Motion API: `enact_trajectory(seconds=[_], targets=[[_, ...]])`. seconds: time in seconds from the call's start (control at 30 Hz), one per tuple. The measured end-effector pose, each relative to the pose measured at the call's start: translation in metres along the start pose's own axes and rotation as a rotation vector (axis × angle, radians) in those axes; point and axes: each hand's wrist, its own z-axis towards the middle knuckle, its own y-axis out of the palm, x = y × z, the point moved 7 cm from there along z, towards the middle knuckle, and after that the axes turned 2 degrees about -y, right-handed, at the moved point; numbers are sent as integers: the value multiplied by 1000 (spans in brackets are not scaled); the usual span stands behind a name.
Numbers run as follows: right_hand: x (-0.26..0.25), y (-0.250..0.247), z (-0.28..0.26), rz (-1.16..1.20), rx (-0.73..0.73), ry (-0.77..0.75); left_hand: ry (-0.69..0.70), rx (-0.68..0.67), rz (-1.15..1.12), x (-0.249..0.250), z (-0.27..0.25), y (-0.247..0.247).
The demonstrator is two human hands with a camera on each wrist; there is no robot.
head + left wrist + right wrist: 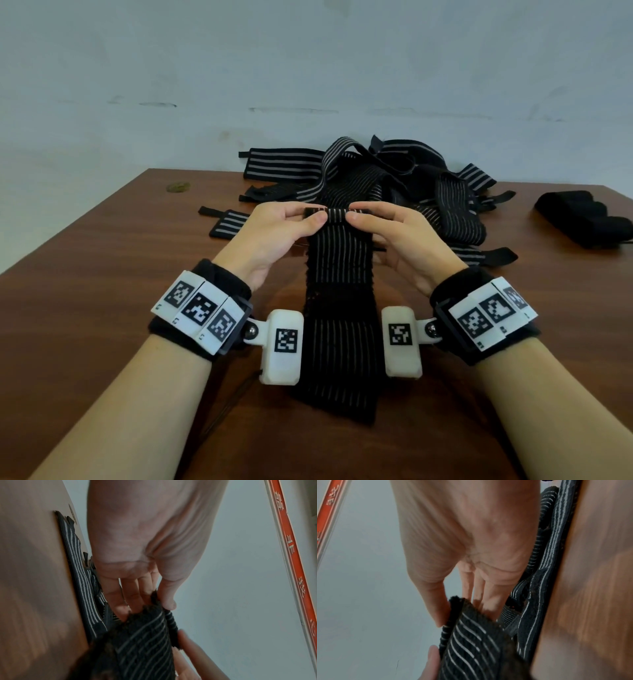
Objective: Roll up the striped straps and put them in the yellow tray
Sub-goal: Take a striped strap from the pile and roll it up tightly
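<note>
Striped strap [337, 274], unlabelled, far end pinched between both hands

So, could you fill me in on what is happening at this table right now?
A person is starting to roll up a long black elastic strap with thin grey stripes that lies lengthwise on the brown wooden table. The left hand and the right hand each pinch one side of its far end, where only a small roll has formed. A loose pile of similar striped straps waits behind it, unrolled. A plain black bundle sits at the far right. No yellow tray is in view.
</note>
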Motion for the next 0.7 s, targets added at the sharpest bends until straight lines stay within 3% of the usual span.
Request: enact_trajectory(seconds=[0.2,0.5,0.7], targets=[[-1,-1,-1,-39,-29,-48,23,3,69,6,-3,1],[-3,-2,1,-13,4,-96,-67,-39,111,4,-6,5],[0,-3,4,-35,13,-78,40,38,68,10,-4,2]])
